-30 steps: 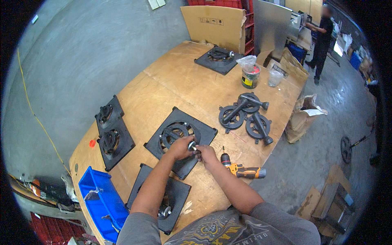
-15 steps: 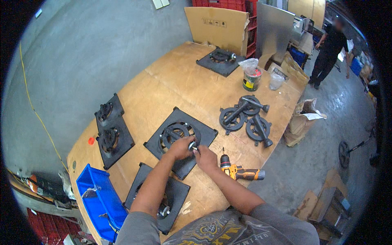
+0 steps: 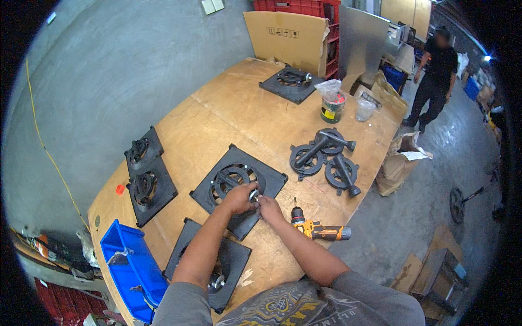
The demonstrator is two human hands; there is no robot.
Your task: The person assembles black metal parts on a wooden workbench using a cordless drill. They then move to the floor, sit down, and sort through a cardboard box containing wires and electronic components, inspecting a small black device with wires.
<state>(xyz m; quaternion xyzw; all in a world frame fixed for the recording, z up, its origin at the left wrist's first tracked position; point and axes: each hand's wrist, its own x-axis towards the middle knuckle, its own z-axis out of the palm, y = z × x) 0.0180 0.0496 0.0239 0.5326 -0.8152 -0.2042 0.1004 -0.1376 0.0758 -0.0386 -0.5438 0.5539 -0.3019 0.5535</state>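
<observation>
In front of me a black square stove frame lies on the wooden table, with a round cast burner in its centre. My left hand is closed around a small silver round fitting at the burner's near end. From the other side my right hand pinches at the same fitting, its fingertips pressed together; any smaller part between them is hidden. Just right of my right hand lies a yellow and black cordless drill. A second stove frame is partly covered by my left forearm.
Loose black burners lie on the right. More stove frames are at the left and a further frame at the far end. A blue bin stands near left, a tub far right. Beyond the table a person stands.
My right hand has shifted slightly left, closer to my left hand at the fitting. The person in the background has moved a little. The view has shifted slightly.
</observation>
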